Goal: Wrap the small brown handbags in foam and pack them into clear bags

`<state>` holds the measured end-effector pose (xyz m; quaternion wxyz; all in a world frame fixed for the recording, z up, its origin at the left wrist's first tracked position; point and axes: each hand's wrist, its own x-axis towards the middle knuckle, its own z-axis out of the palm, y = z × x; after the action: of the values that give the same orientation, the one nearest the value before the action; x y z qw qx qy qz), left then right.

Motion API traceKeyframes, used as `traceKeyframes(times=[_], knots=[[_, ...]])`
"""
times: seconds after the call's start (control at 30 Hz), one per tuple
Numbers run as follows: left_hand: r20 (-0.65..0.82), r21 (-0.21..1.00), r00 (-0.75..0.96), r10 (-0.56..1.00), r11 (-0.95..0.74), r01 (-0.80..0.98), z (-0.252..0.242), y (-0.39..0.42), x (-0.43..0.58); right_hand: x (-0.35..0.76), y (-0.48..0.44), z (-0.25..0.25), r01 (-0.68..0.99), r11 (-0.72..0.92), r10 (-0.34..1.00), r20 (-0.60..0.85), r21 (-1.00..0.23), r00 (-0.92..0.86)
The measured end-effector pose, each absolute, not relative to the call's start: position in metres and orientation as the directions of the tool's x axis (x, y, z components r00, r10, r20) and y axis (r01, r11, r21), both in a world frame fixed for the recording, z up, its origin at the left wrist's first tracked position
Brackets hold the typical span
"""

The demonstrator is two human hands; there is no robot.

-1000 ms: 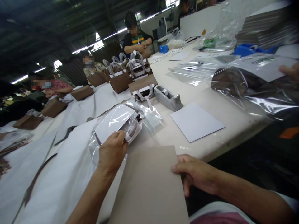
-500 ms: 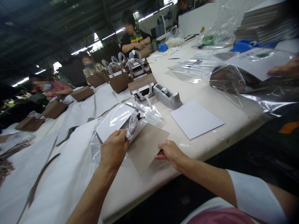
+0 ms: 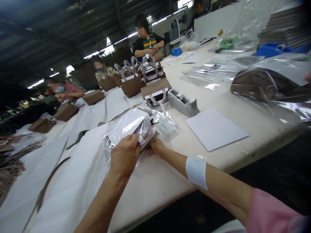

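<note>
A clear plastic sleeve point(image 3: 122, 129) is gathered around a white card point(image 3: 125, 124) and a wrapped bag handle point(image 3: 146, 131), just to the left of the grey tape dispenser point(image 3: 182, 103) and nearer the wearer. The left hand point(image 3: 123, 155) pinches the sleeve from below, its fingers curled over the plastic. The right hand point(image 3: 156, 146) meets the sleeve from the other side, but its fingers are tucked out of sight, so any grip can't be told.

The handle and card are inside the plastic, though no seal shows, and glare and fingers hide the rest of the contents. Beyond the dispenser, brown handbags point(image 3: 131, 85) stand in a row, handles up, with no sleeve visible on the nearest ones. To its right lie a white sheet point(image 3: 216, 129) and, further off, a dark bag in plastic point(image 3: 255, 82) — that one partly cut off by the frame edge.
</note>
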<state>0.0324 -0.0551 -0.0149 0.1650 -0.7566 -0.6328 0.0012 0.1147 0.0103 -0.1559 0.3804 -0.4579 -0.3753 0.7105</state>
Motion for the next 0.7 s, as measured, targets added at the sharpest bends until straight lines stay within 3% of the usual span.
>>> traceKeyframes(times=[0.1,0.17,0.2,0.23,0.27,0.33,0.37,0.43,0.57,0.7], knots=[[0.261,-0.253,0.155,0.953,-0.087,0.963,-0.007,-0.052,0.027,0.148,-0.001,-0.149,0.003,-0.249,0.859,-0.222,-0.968,-0.461],[0.275,-0.241,0.139,0.951,-0.072,0.968,0.0,-0.048,0.022,0.174,-0.014,-0.147,0.096,0.004,0.82,-0.051,-0.995,-0.57],[0.281,-0.231,0.132,0.951,-0.066,0.971,0.004,-0.046,0.02,0.186,-0.02,-0.147,0.18,0.222,0.772,0.06,-0.958,-0.633],[0.289,-0.218,0.123,0.949,-0.06,0.974,0.007,-0.043,0.016,0.195,-0.024,-0.148,0.269,0.47,0.696,0.166,-0.841,-0.699],[0.3,-0.196,0.113,0.947,-0.055,0.979,0.011,-0.04,0.013,0.202,-0.026,-0.149,0.333,0.685,0.6,0.243,-0.648,-0.763],[0.322,-0.118,0.101,0.941,-0.066,0.991,0.016,-0.034,0.003,0.207,-0.022,-0.146,0.369,0.9,0.429,0.331,-0.23,-0.84],[0.335,-0.065,0.098,0.937,-0.081,0.995,0.019,-0.031,-0.002,0.206,-0.017,-0.141,0.367,0.922,0.385,0.374,-0.12,-0.844],[0.371,0.066,0.099,0.923,-0.132,0.989,0.023,-0.024,-0.014,0.2,-0.003,-0.122,0.358,0.933,0.326,0.471,-0.024,-0.82],[0.372,0.295,0.149,0.916,-0.269,0.917,0.037,-0.011,-0.035,0.178,0.03,-0.065,0.4,0.916,0.334,0.541,0.005,-0.772],[0.143,0.504,0.215,0.966,-0.257,0.825,0.059,0.001,-0.052,0.157,0.055,-0.03,0.457,0.889,0.397,0.473,0.013,-0.786]])
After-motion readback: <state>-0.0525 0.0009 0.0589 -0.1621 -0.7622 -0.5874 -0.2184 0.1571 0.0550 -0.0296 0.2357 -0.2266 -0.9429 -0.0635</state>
